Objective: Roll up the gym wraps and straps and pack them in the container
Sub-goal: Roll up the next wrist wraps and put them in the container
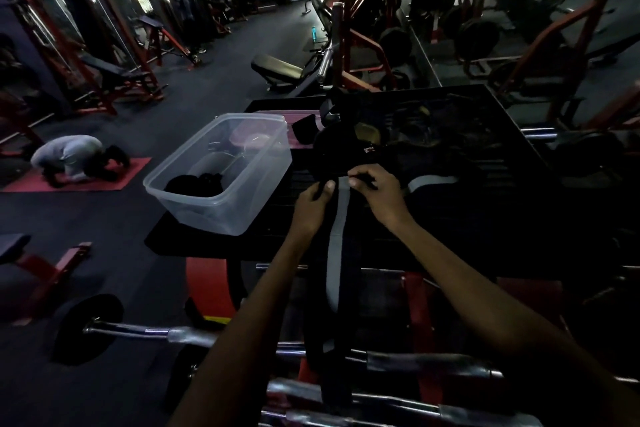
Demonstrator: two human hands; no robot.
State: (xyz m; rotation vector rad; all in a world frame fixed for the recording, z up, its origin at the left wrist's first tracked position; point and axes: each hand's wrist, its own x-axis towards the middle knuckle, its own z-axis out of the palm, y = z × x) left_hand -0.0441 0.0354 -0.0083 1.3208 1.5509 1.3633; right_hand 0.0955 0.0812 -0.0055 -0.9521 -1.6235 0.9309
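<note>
Pinching the top end of a long black wrap point(341, 218) with a grey stripe, the left hand point(311, 204) has its thumb over the strip's left edge, and the right hand point(379, 194) grips the same end from the other side, fingers curled around it. From the hands the wrap runs down toward 6 o'clock, off the edge of the dark table point(485, 218) and over the barbells point(398, 360) below. At 12 o'clock from the hands, a heap of black straps and wraps point(349, 146) lies on the table; another grey-striped piece point(433, 180) lies at 3 o'clock, just beside the right hand. At 10 o'clock stands the clear plastic container point(221, 218), open, with dark rolled items point(195, 185) in its near end. Far off at 9 o'clock, a person point(72, 158) crouches on a red mat point(131, 170) on the gym floor.
</note>
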